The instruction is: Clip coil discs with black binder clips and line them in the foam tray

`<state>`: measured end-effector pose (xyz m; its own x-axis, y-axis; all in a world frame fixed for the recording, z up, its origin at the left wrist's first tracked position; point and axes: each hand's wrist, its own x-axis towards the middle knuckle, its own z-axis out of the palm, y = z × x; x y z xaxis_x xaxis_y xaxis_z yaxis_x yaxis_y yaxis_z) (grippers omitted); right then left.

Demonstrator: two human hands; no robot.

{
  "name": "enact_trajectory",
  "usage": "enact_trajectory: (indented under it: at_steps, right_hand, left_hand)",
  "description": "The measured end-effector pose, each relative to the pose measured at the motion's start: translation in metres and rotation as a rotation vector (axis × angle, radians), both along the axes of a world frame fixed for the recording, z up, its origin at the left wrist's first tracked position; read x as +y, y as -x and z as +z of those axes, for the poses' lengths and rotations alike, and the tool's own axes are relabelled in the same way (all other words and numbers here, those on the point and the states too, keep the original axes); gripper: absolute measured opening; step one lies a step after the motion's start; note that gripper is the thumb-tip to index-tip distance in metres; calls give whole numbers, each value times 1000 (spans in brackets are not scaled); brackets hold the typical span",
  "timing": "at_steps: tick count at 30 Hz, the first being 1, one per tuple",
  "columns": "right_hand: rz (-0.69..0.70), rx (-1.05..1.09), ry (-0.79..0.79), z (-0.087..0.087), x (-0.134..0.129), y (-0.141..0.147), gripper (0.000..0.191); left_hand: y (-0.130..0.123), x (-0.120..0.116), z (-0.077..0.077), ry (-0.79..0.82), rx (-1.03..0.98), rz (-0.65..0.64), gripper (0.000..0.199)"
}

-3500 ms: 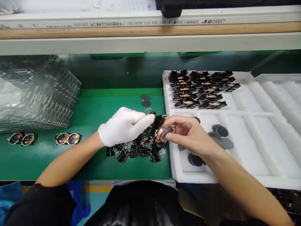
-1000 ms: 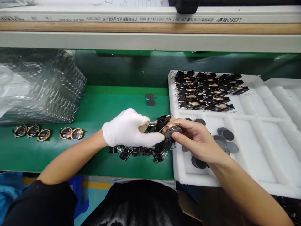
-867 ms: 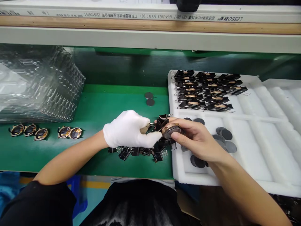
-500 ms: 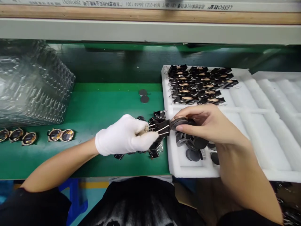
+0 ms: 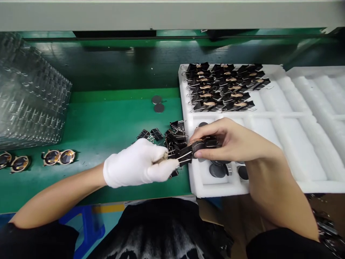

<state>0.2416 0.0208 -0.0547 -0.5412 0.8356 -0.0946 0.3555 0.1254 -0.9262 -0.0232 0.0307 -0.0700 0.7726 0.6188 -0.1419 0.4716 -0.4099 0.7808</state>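
Note:
My left hand (image 5: pixel 141 163), in a white glove, pinches the wire handles of a black binder clip (image 5: pixel 183 154) over the table's front part. The clip's jaws meet a dark round piece (image 5: pixel 198 146) with a bit of gold-coloured rim. My bare right hand (image 5: pixel 229 142) holds that piece between thumb and fingers, above the edge of the white foam tray (image 5: pixel 198 190). Another black clip shows at the piece's right side, partly hidden by my fingers. Loose binder clips (image 5: pixel 175 133) lie just behind my left hand. Black discs (image 5: pixel 217 170) sit in the tray below my right hand.
Rows of clipped gold pieces (image 5: pixel 206 87) fill the tray's back left. Two dark discs (image 5: pixel 159 107) lie on the green table (image 5: pixel 107 118). Sunglasses (image 5: pixel 59 157) rest at the left, before stacked clear trays (image 5: pixel 32 93). A second foam tray (image 5: pixel 323 82) stands at the right.
The camera view has shifted, so the table things appear higher and further left. Both hands have moved slightly down; the round piece now sits against the clip's jaws, and another clip shows at its right.

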Motion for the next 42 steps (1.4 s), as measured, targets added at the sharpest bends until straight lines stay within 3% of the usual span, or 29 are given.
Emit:
enact_trajectory:
  at_steps: [13, 18, 22, 25, 27, 30, 32, 33, 35, 38, 40, 42]
  right_hand:
    - [50, 53, 120, -6, 2, 4, 18]
    - [47, 97, 154, -8, 2, 4, 17]
    - [42, 40, 93, -8, 1, 4, 16]
    - [14, 40, -151, -9, -3, 7, 13]
    - [-24, 22, -497, -12, -7, 11, 13]
    - [-68, -135, -1110, -17, -13, 17, 25]
    - [-63, -255, -1352, -19, -16, 19, 29]
    - [-67, -277, -1392, -19, -17, 19, 35]
    - [-111, -250, -1292, -18, -16, 16, 60]
    - [-122, -109, -802, -14, -11, 8, 103]
    - [-98, 12, -485, -11, -9, 4, 105]
    - [-124, 87, -300, -10, -9, 6, 86]
  left_hand:
    - [1, -2, 12, 160, 21, 15, 43]
    - [0, 0, 10, 222, 65, 44, 43]
    - [3, 5, 9, 160, 96, 23, 45]
    - [9, 12, 17, 53, 83, -38, 43]
    - [11, 16, 22, 62, 47, -34, 44]
    - [10, 18, 26, 279, 29, 79, 60]
    - [9, 18, 27, 399, 76, 123, 61]
    - [8, 18, 27, 410, 100, 132, 59]
    - [9, 18, 28, 367, 121, 167, 56]
    - [12, 20, 31, 283, 91, 219, 54]
    - [13, 22, 31, 241, 72, 225, 53]
    - [13, 23, 30, 202, 65, 219, 52]
